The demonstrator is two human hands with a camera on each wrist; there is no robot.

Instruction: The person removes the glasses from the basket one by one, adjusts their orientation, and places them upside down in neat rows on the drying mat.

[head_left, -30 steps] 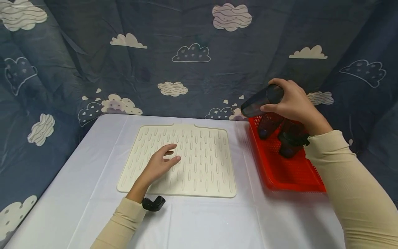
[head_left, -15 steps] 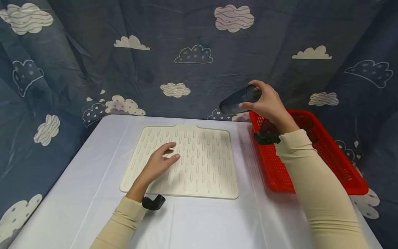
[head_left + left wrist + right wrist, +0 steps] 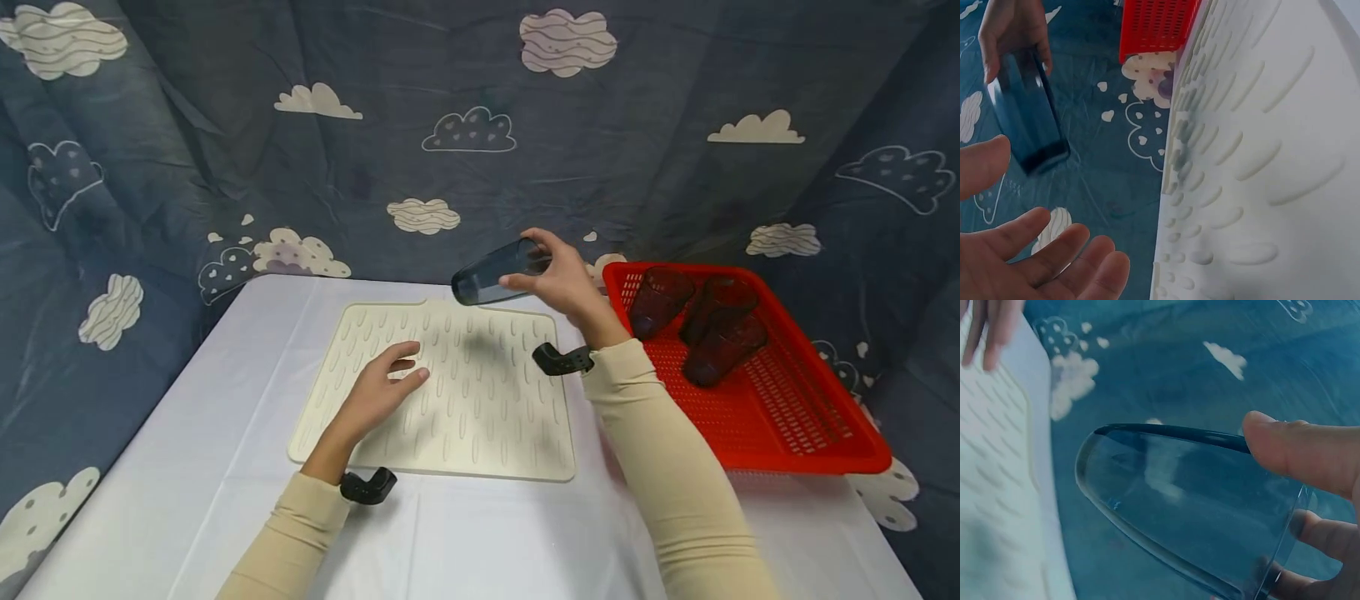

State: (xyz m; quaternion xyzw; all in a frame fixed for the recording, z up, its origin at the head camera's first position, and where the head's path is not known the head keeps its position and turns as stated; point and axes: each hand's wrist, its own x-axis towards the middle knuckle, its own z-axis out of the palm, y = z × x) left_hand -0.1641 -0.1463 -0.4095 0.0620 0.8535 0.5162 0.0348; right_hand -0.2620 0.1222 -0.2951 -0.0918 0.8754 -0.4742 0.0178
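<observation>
**Dark tumbler held above the far edge of the cream mat**

The right hand [image 3: 564, 282] holds a smoky dark-blue translucent plastic tumbler [image 3: 497, 272] in the air, tipped on its side, its open mouth pointing away from the red perforated plastic basket [image 3: 787, 417]. Its grip is clenched on the tumbler's base end — thumb on one wall, fingers on the other, as the right wrist view shows. The tumbler hangs over the far edge of the cream ribbed silicone drying mat [image 3: 487, 417], touching nothing below, and throws a soft shadow onto the ridges.

The left hand [image 3: 378, 390] rests on the mat's near-left part, grip released, fingers spread loosely and holding nothing. It lies well apart from the tumbler, and the stretch of mat between the two hands bears only ridges.

The mat lies flat on the white-covered counter [image 3: 225, 433]. Just beside the mat's right edge stands the red basket, partly over the counter's right rim. Three more dark tumblers [image 3: 701, 321] lie on their sides in the basket's far end, touching one another. The right forearm, in a beige sleeve [image 3: 667, 467], crosses the strip of counter between mat and basket.

Black wrist-worn camera mounts sit at both cuffs — one [image 3: 367, 486] by the mat's near edge, one [image 3: 561, 360] over its right part. Behind the mat hangs a dark blue cloud-printed cloth backdrop [image 3: 375, 150].
</observation>
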